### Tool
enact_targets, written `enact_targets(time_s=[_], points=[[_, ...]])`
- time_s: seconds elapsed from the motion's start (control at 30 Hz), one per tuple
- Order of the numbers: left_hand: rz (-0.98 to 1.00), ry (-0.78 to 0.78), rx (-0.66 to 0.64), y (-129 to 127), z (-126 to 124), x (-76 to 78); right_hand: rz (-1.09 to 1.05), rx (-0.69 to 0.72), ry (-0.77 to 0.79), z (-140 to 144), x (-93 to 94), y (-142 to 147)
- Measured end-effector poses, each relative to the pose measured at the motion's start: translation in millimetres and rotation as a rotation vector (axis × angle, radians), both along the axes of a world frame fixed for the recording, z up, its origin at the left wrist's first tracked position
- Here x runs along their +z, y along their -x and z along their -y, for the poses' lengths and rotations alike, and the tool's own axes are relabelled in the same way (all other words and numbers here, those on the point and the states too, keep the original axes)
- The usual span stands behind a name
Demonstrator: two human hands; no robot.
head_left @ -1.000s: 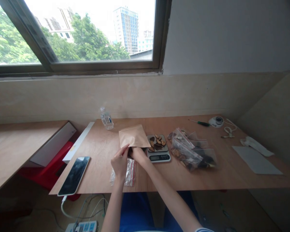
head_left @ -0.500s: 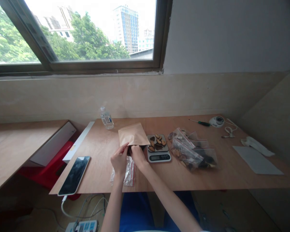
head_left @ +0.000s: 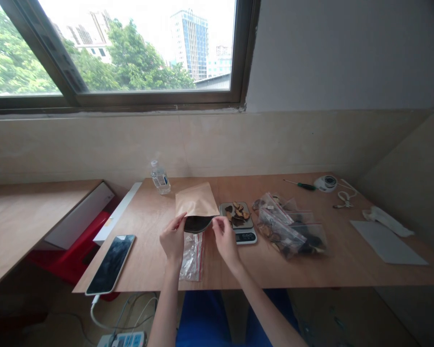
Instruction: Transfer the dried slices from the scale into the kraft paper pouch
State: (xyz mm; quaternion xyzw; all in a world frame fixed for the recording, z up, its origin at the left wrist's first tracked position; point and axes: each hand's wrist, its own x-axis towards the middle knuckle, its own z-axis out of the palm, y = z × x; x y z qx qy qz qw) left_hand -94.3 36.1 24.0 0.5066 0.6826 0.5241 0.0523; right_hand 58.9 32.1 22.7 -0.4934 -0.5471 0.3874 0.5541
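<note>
A brown paper bag (head_left: 197, 200) lies on the table with its dark mouth gaping toward me. My left hand (head_left: 172, 238) pinches the left corner of the mouth. At the right corner, my right hand (head_left: 224, 239) grips the rim between thumb and fingers. Just right of the bag stands a small digital scale (head_left: 246, 236), its plate bearing dried brown slices (head_left: 239, 212). My right hand partly hides the scale's left side. Beneath my hands lies a clear zip bag (head_left: 191, 260) with a red strip. What the paper bag holds cannot be seen.
Several clear zip bags (head_left: 289, 226) with dark dried pieces lie right of the scale. A water bottle (head_left: 160, 178) stands at the back left, a phone (head_left: 110, 264) at the left edge. Farther right are a screwdriver (head_left: 305, 186), a white camera (head_left: 325, 183) and a grey sheet (head_left: 388, 243).
My right hand has moved from the middle of the bag's mouth to its right corner. The mouth has spread wide, and more of the zip bag below shows.
</note>
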Motion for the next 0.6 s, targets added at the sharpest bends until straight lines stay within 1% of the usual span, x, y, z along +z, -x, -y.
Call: enact_targets(time_s=[0.07, 0.1, 0.17, 0.27, 0.37, 0.47, 0.6], points=[[0.012, 0.004, 0.003, 1, 0, 0.0, -0.163, -0.044, 0.146, -15, -12.5, -18], [0.014, 0.005, 0.000, 2, 0, 0.2, -0.231, -0.056, 0.194, -24, -18.9, -27], [0.015, 0.009, -0.011, 2, 0, 0.7, -0.299, -0.088, 0.214, -45, -29.7, -47], [0.014, 0.015, -0.016, 1, 1, 1.6, -0.261, -0.104, 0.198, -74, -39.7, -71], [0.013, 0.015, -0.021, 0, 1, 1.9, -0.206, -0.085, 0.184, -93, -44.1, -84], [0.020, 0.009, -0.027, 0, 1, 1.5, -0.133, -0.059, 0.165, -103, -46.8, -90], [0.026, 0.013, -0.031, 1, 0, 0.6, -0.040, -0.036, 0.138, -109, -51.4, -92]])
